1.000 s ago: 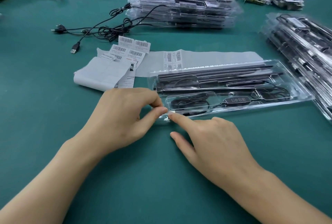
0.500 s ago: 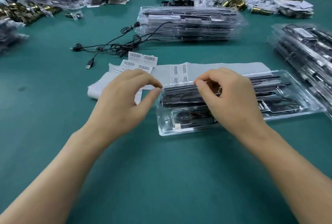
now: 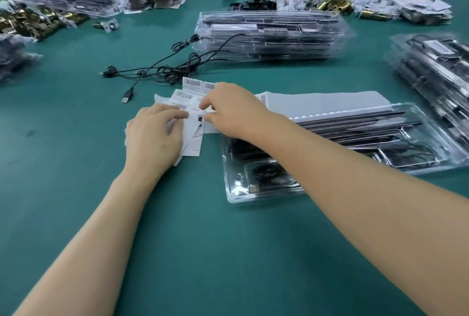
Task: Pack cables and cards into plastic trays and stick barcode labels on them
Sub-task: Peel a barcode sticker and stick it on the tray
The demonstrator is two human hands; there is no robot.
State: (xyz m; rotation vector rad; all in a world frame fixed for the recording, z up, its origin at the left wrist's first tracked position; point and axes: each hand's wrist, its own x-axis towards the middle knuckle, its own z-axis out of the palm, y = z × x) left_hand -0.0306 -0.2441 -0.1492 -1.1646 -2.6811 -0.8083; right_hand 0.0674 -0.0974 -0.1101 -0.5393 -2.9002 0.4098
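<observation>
A clear plastic tray (image 3: 431, 143) packed with black bars and a coiled cable lies on the green table at the right, partly hidden under my right forearm. Left of it sits a pile of white cards and barcode label sheets (image 3: 194, 143). My left hand (image 3: 152, 135) rests on the pile, its fingers lying on a card. My right hand (image 3: 233, 110) reaches across the tray's left end and pinches a card's edge at the top of the pile. A long white label backing strip (image 3: 330, 103) lies behind the tray.
A stack of filled clear trays (image 3: 271, 34) stands at the back centre, another stack (image 3: 436, 72) at the right edge. Loose black USB cables (image 3: 162, 69) trail left of the centre stack. Brass parts and bagged items (image 3: 38, 21) crowd the far left and far edge.
Both hands left the tray and moved left and back to the card and label pile. My right hand crossed over the tray's left end; the tray stayed in place.
</observation>
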